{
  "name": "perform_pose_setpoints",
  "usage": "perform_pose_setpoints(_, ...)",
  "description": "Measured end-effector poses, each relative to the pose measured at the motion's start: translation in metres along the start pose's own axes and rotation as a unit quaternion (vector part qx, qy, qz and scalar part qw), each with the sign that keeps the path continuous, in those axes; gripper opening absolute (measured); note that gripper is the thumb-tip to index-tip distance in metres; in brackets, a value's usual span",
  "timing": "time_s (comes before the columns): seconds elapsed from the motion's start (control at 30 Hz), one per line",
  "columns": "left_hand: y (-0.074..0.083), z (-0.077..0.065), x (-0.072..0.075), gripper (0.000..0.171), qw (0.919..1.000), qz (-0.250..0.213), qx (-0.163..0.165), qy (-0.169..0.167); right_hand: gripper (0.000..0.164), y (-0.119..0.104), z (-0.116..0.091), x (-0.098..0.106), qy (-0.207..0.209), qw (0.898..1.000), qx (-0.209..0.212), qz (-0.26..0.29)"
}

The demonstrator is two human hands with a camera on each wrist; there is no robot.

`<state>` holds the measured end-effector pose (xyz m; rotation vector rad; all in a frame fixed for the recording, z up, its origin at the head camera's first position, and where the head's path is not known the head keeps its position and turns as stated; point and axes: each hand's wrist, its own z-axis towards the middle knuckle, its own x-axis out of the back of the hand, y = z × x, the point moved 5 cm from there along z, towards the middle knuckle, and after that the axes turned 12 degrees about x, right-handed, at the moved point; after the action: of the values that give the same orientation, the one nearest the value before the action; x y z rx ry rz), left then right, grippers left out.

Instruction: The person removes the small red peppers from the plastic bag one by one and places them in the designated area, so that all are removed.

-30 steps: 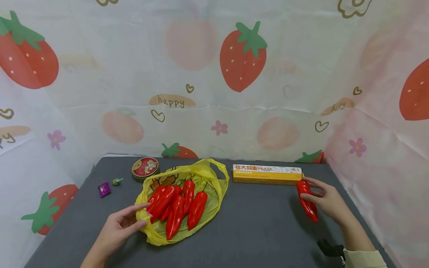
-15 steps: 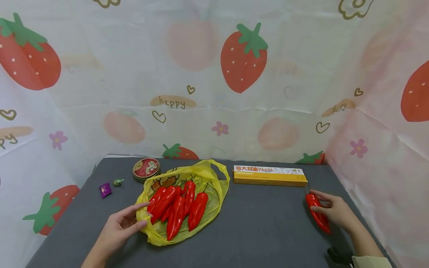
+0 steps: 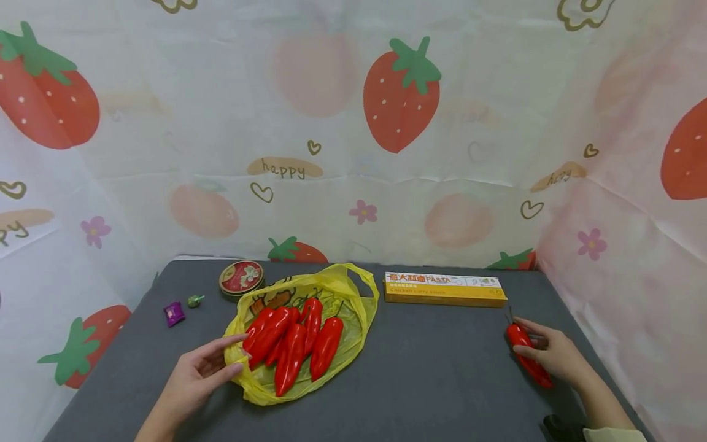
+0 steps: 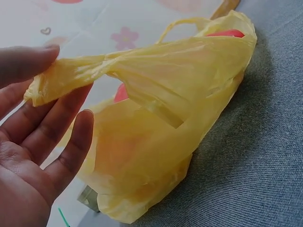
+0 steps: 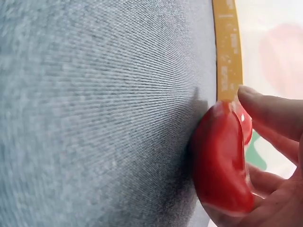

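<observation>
My left hand (image 3: 196, 377) pinches the left edge of a yellow plastic bag (image 3: 265, 393) between thumb and fingers; the left wrist view shows a gathered strip of the bag (image 4: 66, 75) in that grip. Several glossy red peppers (image 3: 289, 359) lie inside the open bag. At the right of the table my right hand (image 3: 555, 353) holds another red pepper (image 3: 538, 371), low at the grey cloth, its thin stem pointing away from me. Close up in the right wrist view, this pepper (image 5: 220, 161) lies against the fingers, with the thumb (image 5: 270, 109) near its far end.
A yellow and white pasta box (image 3: 444, 291) lies at the back right, beyond the right hand. Behind the bag stands a round red tin (image 3: 240, 278). A purple wrapped sweet (image 3: 173, 314) and a small green item (image 3: 194, 301) are at the left. Printed cloth walls enclose the table.
My right hand has carried the pepper right and towards me, away from the pasta box, and lower to the table. The box's right end shifted slightly. My left hand keeps its place on the bag.
</observation>
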<state>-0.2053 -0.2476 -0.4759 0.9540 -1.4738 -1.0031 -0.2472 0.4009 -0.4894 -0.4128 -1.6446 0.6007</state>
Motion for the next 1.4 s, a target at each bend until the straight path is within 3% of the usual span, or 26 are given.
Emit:
perform_pose_setpoints(0.27,-0.003,0.000,0.000,0.044,0.9999,-0.006,0.009,-0.002,0.078,-0.009,-0.005,0.009,0.024,0.999,0.037,-0.016)
perform_pose_setpoints(0.47,-0.003,0.001,0.001,0.043,0.9999,-0.012,0.011,-0.004,0.073,-0.035,-0.007,0.014,0.057,0.995,0.074,-0.043)
perform_pose_setpoints(0.77,0.001,0.001,-0.001,0.044,0.9998,-0.015,-0.005,-0.012,0.073,-0.078,-0.002,0.011,0.086,0.989,0.124,0.009)
perform_pose_setpoints(0.97,0.002,0.001,-0.002,0.045,0.9996,-0.023,-0.008,-0.016,0.067,-0.106,0.001,0.002,0.093,0.982,0.158,0.031)
perform_pose_setpoints(1.13,-0.001,0.002,-0.003,0.045,0.9994,-0.028,0.008,-0.018,0.062,-0.129,0.005,-0.009,0.102,0.975,0.191,0.039)
perform_pose_setpoints(1.4,-0.002,0.002,-0.001,0.045,0.9992,-0.033,0.013,-0.022,0.058,-0.156,0.017,-0.033,0.092,0.971,0.209,0.069)
